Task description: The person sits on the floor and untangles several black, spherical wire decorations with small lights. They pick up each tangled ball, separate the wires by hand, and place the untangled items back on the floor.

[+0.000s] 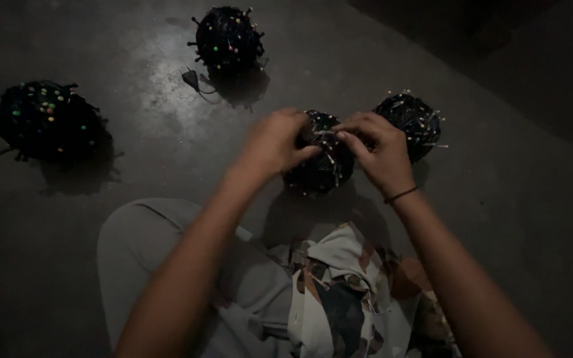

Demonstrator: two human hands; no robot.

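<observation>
Light-string bundle (319,166), the one in hand, sits centre frame, held above a dark grey floor (518,219) w/ the person's lap just below it. Floor is the biggest thing here: smooth, concrete-like, dim, w/ one dull shiny patch at upper left-centre. Room very dark; top right corner falls to black, can't tell what's there.

Next by size: grey-clad knee (140,245) at lower left and a camo-pattern garment (339,298) at bottom centre.

Three more bundles lie on the floor. Largest, w/ coloured bulbs (44,119), far left. Another coloured one (228,36) at top centre, a small black plug (191,79) w/ thin cord just beside it. A third w/ pale bulbs (409,122) lies just right of the held one, partly behind the right hand.

Held bundle: black wire wound into a rough ball, small pale bulbs poking out all round; looks about same size as its right-hand neighbour.

Left hand (274,142) grips its upper left side, fingers curled onto the wire. Right hand (379,149) on the upper right, fingertips pinched together on a strand near the top. Thin dark band (400,195) on right wrist.
</observation>
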